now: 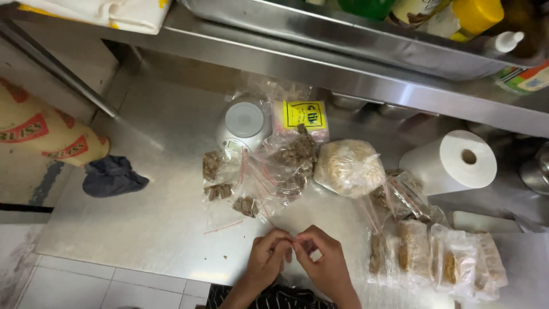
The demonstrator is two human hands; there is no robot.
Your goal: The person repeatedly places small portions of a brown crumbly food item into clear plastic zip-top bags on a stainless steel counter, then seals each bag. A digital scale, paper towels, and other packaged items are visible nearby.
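My left hand (267, 257) and my right hand (323, 258) meet over the near edge of the steel counter (154, 223). Their fingertips pinch together on something small and thin between them; what it is I cannot make out. Just beyond the hands lie several small clear bags of brown pieces (226, 180) with red strips at their mouths, and a loose red strip (223, 227) lies on the counter to the left. A larger clear bag of brown pieces (291, 163) sits behind them.
A white kitchen scale (243, 123) stands at the back, a yellow-labelled packet (304, 116) beside it. A round bag of pale food (349, 167), a paper towel roll (452, 160) and filled bags (440, 257) sit right. A dark cloth (111, 176) lies left. A steel shelf (343, 63) overhangs.
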